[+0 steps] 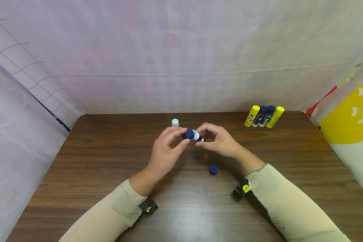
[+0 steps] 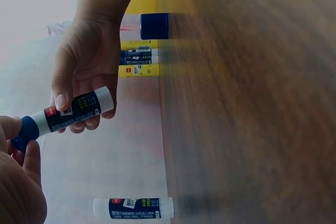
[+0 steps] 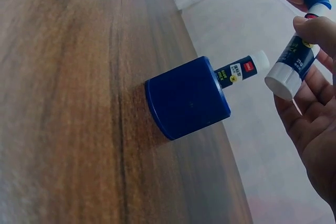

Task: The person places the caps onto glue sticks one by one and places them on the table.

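Above the table, my right hand grips a navy glue stick by its barrel, thumb on the label. The white base of that stick points down, as the right wrist view shows. My left hand pinches a blue cap at the stick's white upper end. Cap and white end meet; whether it is fully seated I cannot tell. Behind the left hand stands another glue stick, uncapped, its white top showing in the head view. A loose blue cap rests on the table nearer me, below the right hand.
Several glue sticks stand in a row at the back right of the wooden table: a yellow one and another yellow one at the ends, navy ones between. A pale cloth hangs behind the table's back edge.
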Action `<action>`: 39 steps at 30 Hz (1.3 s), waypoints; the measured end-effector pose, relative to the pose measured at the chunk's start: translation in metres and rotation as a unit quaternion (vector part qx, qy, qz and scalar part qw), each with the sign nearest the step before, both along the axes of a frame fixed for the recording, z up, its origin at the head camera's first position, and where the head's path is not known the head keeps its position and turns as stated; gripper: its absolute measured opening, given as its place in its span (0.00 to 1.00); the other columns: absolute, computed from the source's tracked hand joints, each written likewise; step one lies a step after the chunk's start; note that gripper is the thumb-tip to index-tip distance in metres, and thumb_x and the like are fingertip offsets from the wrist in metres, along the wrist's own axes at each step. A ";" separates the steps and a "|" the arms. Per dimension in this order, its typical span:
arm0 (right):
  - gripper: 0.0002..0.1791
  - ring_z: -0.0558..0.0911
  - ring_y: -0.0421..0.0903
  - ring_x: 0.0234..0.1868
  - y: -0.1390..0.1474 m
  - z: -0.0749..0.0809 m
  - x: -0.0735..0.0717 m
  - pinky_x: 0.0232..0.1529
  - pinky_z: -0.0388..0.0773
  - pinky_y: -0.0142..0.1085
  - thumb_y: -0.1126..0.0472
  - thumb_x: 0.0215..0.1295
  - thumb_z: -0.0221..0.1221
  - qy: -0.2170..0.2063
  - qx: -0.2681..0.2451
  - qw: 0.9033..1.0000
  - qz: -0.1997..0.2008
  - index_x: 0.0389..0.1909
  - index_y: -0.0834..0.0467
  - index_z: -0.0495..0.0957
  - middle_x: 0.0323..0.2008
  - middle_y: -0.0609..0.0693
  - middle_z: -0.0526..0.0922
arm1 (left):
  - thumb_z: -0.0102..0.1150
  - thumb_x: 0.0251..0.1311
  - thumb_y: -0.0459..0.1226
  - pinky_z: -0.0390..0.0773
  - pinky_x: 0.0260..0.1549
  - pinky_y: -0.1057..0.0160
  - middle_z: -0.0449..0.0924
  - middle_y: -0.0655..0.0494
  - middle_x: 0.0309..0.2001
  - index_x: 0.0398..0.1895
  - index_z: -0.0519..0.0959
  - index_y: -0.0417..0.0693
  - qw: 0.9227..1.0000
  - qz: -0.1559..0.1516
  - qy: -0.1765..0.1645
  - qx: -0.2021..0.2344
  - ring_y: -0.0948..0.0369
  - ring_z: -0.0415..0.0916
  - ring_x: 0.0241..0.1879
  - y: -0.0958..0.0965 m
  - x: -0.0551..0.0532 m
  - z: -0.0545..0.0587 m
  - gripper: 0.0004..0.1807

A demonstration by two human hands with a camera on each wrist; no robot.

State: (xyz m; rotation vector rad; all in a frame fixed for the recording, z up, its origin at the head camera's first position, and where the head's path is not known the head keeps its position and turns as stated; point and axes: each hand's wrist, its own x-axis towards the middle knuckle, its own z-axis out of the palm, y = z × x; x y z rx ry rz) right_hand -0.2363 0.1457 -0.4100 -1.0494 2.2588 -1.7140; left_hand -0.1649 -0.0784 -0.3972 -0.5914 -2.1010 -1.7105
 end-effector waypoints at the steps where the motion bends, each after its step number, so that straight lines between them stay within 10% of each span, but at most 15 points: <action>1: 0.15 0.84 0.45 0.44 0.000 0.000 0.000 0.46 0.87 0.37 0.72 0.61 0.71 0.002 0.001 1.000 0.000 0.48 0.61 0.81 0.42 0.49 0.83 | 0.69 0.64 0.29 0.84 0.57 0.65 0.82 0.45 0.55 0.57 0.83 0.36 1.000 0.000 0.001 -0.001 0.53 0.84 0.54 0.000 0.000 0.000 0.18; 39: 0.16 0.82 0.44 0.45 -0.001 -0.001 0.000 0.47 0.83 0.33 0.71 0.61 0.71 0.079 0.030 0.996 -0.003 0.48 0.58 0.83 0.43 0.51 0.83 | 0.69 0.66 0.33 0.84 0.56 0.67 0.82 0.48 0.55 0.59 0.83 0.39 0.999 0.001 -0.016 -0.028 0.56 0.84 0.53 -0.002 0.000 -0.001 0.19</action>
